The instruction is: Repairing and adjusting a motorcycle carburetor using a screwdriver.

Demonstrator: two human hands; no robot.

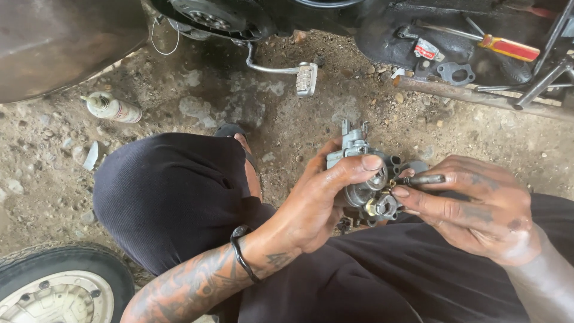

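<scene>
The left hand (326, 197) grips a small grey metal carburetor (365, 179) above the lap. The right hand (478, 206) pinches a thin dark tool (426, 178) against it. A screwdriver (508, 48) lies on the dirt floor (197, 90) beyond.

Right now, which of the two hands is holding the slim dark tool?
The right hand. It pinches the slim dark tool and points it at the metal carburettor, which the left hand grips with its thumb on top.

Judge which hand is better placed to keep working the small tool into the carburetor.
Probably the right hand: it pinches the small dark tool with its tip at the carburetor. The left hand is wrapped around the carburetor, steadying it.
</scene>
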